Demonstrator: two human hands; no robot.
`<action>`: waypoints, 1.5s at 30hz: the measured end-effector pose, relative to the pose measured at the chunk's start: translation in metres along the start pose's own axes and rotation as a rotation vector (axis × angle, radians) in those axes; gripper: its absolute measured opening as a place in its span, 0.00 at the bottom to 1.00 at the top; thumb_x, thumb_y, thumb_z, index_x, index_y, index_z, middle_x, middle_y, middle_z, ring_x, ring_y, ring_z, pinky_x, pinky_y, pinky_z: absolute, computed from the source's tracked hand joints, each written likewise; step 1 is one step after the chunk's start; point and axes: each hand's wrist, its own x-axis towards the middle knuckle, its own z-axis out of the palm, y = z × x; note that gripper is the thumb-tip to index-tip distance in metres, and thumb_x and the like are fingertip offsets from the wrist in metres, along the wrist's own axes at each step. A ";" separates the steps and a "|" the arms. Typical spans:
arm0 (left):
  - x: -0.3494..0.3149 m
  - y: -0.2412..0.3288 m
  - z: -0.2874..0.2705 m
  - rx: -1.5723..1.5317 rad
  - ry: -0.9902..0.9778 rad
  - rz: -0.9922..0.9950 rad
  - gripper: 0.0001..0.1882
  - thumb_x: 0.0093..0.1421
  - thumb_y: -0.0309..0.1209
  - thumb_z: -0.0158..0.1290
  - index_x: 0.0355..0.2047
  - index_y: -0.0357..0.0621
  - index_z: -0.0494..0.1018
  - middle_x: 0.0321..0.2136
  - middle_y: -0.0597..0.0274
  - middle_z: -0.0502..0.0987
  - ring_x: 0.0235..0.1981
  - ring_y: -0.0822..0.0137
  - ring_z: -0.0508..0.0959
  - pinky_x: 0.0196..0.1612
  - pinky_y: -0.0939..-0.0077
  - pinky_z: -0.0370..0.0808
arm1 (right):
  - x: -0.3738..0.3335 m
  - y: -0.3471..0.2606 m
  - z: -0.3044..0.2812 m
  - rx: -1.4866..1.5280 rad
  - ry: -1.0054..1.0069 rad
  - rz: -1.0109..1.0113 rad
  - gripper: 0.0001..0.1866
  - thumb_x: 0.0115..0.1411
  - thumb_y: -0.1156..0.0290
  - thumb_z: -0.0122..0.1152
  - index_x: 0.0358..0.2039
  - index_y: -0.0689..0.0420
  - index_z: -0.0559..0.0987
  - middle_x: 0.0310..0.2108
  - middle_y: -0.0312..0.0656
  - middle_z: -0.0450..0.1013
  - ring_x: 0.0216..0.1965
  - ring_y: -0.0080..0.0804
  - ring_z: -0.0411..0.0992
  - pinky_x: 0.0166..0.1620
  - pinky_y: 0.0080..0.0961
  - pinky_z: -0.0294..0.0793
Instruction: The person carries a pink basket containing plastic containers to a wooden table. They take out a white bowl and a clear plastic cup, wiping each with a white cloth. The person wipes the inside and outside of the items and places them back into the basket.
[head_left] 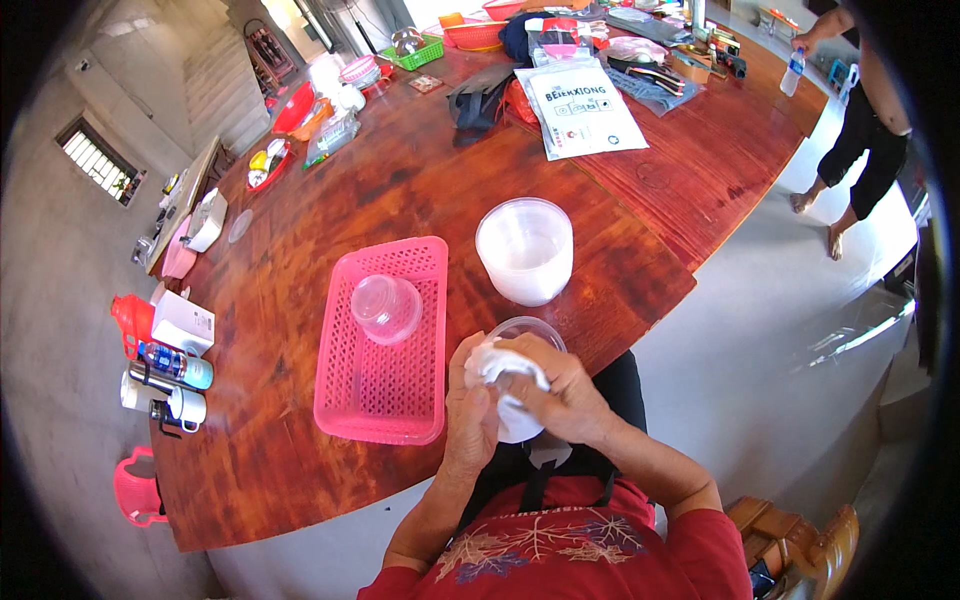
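My left hand (470, 408) and my right hand (567, 393) are close together at the table's near edge, in front of my chest. Both are closed on a white cloth (517, 428), with the right fingers pressed into its folds. Whether something else is wrapped inside the cloth, I cannot tell. Just beyond my knuckles lies a clear round plastic piece (538, 328), partly hidden by the hands. A stack of translucent plastic tubs (525, 252) stands farther off. To the left, a clear plastic bowl (386, 309) rests in a pink perforated basket (380, 408).
The brown wooden table (270, 400) carries bottles and mugs (185, 405) at its left edge. A white printed bag (588, 112) and a green basket (413, 53) lie toward the back. A person (872, 125) holding a water bottle (792, 73) stands at the far right. A wooden chair (800, 545) is behind me.
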 end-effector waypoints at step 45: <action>-0.015 0.058 0.024 0.577 -0.201 -0.162 0.45 0.48 0.29 0.62 0.63 0.43 0.50 0.50 0.54 0.70 0.50 0.67 0.71 0.53 0.73 0.68 | 0.019 -0.009 -0.036 -1.192 -0.147 -0.753 0.18 0.41 0.74 0.63 0.37 0.60 0.73 0.32 0.45 0.66 0.28 0.41 0.69 0.27 0.36 0.69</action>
